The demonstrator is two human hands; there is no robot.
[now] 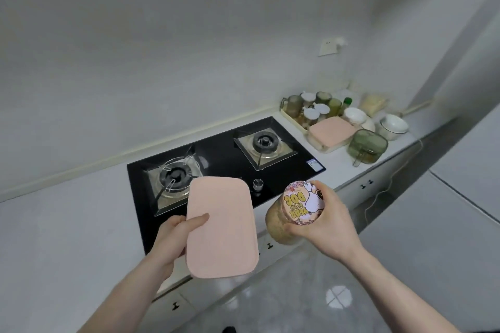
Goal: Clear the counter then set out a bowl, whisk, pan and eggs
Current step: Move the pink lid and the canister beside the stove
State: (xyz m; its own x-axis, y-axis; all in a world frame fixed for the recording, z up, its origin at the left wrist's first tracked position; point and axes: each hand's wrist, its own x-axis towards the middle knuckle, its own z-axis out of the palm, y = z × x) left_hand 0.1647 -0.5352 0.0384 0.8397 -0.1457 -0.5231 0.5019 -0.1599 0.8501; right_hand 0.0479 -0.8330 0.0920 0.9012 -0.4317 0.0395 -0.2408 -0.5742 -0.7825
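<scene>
My left hand (176, 238) grips a container with a pink rectangular lid (221, 227) by its left edge, thumb on top, above the front of the black gas hob (224, 159). My right hand (322, 222) holds a glass jar (281, 224) of brownish contents by its printed cartoon-dog lid (303, 203), over the counter's front edge. At the far right of the white counter (67, 224) stand two white bowls (354, 115) (393, 124). No whisk, pan or eggs are in sight.
At the counter's right end sit a second pink-lidded container (331, 131), a green glass lidded pot (368, 146), and a tray of jars and bottles (313, 108). A bag (374, 103) leans in the corner. Cabinet fronts and a glossy floor lie below.
</scene>
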